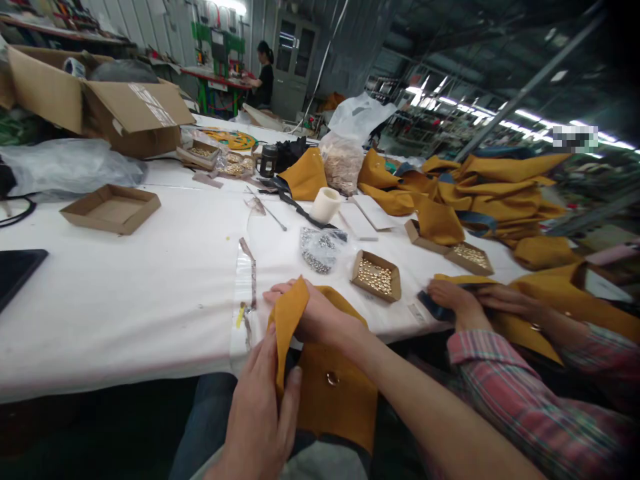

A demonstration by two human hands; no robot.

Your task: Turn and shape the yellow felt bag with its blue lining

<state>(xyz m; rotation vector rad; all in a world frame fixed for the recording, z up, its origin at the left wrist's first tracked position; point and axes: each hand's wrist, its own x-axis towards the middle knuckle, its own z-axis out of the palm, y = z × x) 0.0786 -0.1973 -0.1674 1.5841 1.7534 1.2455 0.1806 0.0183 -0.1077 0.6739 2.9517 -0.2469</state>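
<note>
A folded mustard-yellow leather-like piece (337, 397) with a dark underside and a small round metal fitting lies over my lap, against the table edge. My left hand (263, 393) grips its raised flap from the left, thumb on the near side and fingers along the outside. My right hand (320, 313) reaches across the piece and holds it at the top of the flap. Its fingertips show past the flap, while the flap hides part of the fingers. Just beyond my hands lie a clear bag of silver metal parts (320, 250) and a cardboard tray of gold-coloured studs (375, 277).
At right, a co-worker's hands (457, 300) work on another yellow piece. Yellow pieces (490, 190) are heaped behind. A white roll (326, 205), a shallow cardboard tray (113, 210) and a large carton (135, 110) stand on the white-covered table (165, 313).
</note>
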